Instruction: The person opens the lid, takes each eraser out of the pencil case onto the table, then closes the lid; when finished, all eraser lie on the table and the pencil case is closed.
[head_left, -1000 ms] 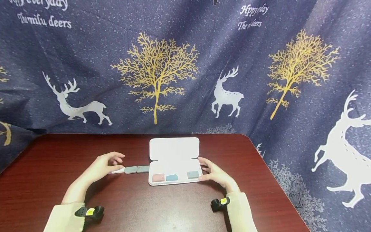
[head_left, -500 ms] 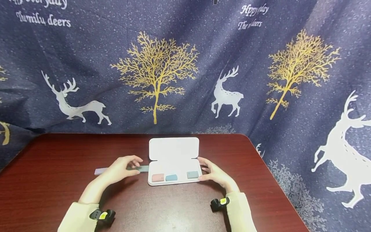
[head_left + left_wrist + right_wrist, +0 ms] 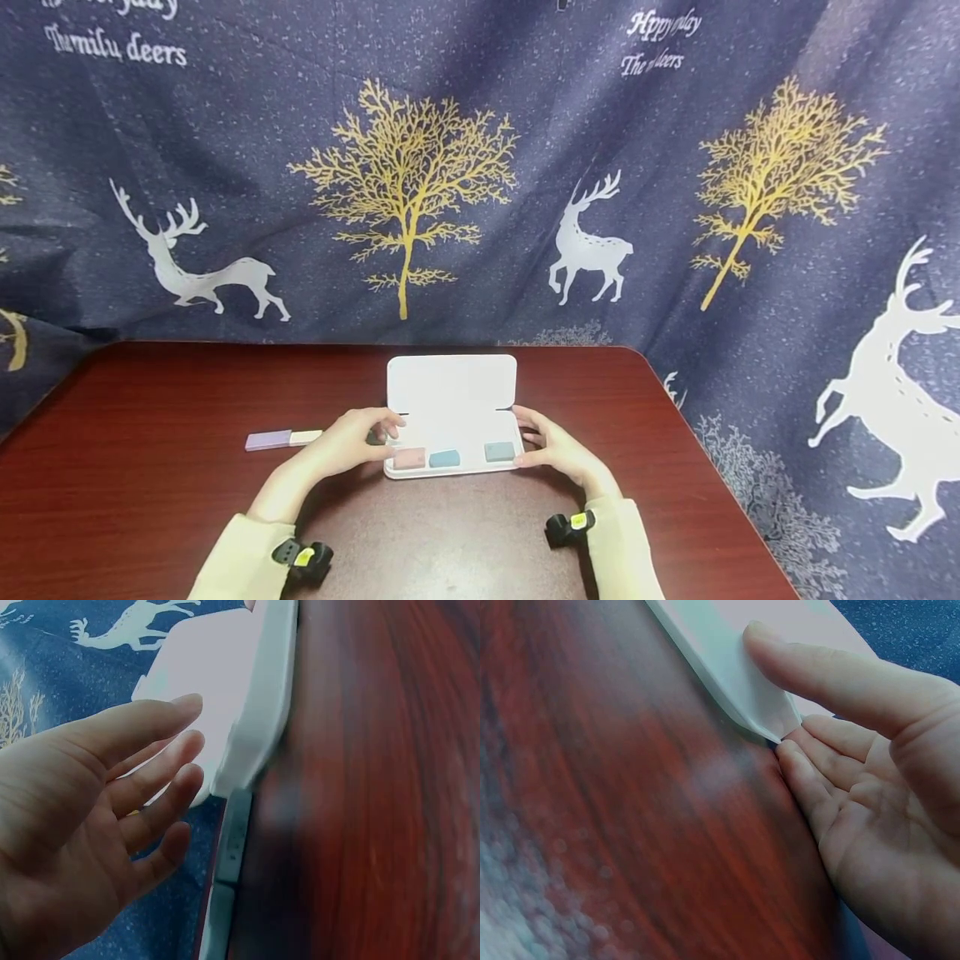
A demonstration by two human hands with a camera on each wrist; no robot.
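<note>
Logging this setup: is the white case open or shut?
The white case is open: its lid is folded back, and a pink block, a blue block and a grey block show inside.

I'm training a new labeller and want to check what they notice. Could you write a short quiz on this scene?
1. Which hand grips the white case?
2. True or false: the lid is open.
3. Fill the gap: in the case, the blue block lies between the pink block and the ____ block.

Key:
1. The right hand.
2. True.
3. Grey-green.
</note>
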